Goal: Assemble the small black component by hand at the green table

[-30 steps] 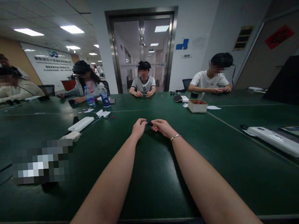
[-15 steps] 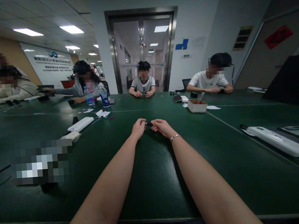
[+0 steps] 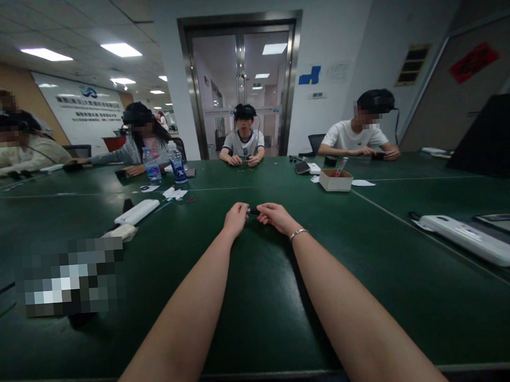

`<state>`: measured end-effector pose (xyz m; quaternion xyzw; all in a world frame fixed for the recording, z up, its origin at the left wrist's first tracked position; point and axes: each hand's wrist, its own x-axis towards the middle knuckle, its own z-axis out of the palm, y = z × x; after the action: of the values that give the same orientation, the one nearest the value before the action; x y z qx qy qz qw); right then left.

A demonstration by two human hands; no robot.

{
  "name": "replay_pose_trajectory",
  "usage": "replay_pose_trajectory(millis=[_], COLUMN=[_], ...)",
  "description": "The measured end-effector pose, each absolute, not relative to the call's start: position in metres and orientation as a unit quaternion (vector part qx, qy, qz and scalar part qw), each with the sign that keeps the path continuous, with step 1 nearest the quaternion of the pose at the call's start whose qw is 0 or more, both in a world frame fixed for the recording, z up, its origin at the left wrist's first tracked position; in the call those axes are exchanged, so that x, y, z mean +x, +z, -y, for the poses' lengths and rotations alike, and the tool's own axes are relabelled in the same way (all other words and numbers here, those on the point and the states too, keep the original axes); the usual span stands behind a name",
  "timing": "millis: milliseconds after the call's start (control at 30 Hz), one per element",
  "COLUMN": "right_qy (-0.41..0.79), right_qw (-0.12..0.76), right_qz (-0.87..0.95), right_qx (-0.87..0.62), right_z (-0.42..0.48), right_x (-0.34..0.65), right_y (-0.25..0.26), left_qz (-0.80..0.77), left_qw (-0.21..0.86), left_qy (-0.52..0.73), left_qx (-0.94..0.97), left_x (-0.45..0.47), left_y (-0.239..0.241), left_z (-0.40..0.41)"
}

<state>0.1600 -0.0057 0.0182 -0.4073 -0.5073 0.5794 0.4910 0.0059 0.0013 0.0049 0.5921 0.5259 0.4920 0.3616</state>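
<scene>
Over the green table (image 3: 263,307), out in front of me, a small dark object (image 3: 253,210) with a shiny metal-looking end spans the short gap between my hands. Its kind is too small to make out. My left hand (image 3: 238,217) pinches the shiny left end between thumb and fingers. From the other side my right hand (image 3: 274,214) grips the black end, fingers curled in. A silver bracelet (image 3: 299,233) circles my right wrist. The fingers cover both ends of the object.
White power strips lie left (image 3: 138,212) and right (image 3: 477,239). Beyond my hands stand a small box (image 3: 335,181), a clear bottle (image 3: 152,165) and a blue-labelled bottle (image 3: 177,164), with paper scraps (image 3: 175,193) nearby. Several people sit along the far side.
My hands and the small dark object stay almost where they were. The far-left person's outstretched sleeve and hand have shifted slightly.
</scene>
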Motion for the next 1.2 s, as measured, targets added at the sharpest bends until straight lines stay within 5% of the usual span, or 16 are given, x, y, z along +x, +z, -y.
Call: replay_pose_trajectory(millis=[1200], right_qy=[0.581], right_qw=[0.49], right_qz=[0.511], right_qx=[-0.402], right_z=[0.0052], right_x=[0.1605], right_y=[0.0171], left_qz=[-0.515], left_qw=[0.342], left_qy=[0.484], left_qx=[0.619], left_x=[0.0056], left_y=[0.0019], left_z=[-0.0021])
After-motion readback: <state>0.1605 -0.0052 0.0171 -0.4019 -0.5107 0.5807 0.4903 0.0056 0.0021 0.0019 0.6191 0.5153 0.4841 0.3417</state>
